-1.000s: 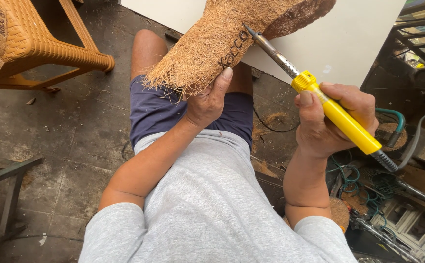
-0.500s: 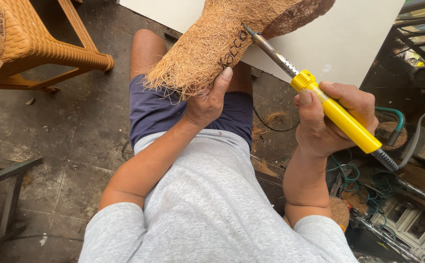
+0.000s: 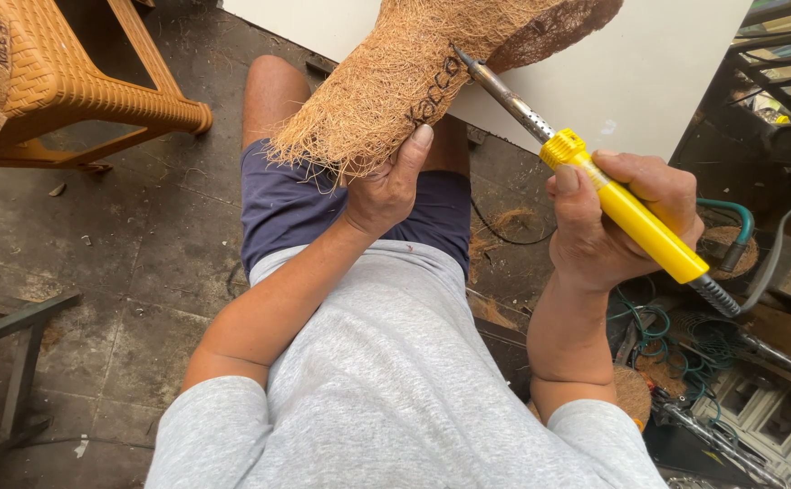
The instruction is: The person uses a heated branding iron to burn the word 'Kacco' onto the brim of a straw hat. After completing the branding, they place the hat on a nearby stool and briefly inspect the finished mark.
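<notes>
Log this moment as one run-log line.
left hand: holds coir piece from below | right hand: grips yellow soldering iron | iron tip on coir beside burned marks | setting: seated, concrete floor

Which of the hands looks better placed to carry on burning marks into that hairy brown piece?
Probably the right hand: it grips the yellow-handled soldering iron, whose metal tip touches the coconut fibre piece. The left hand is busy holding that piece from below.
</notes>
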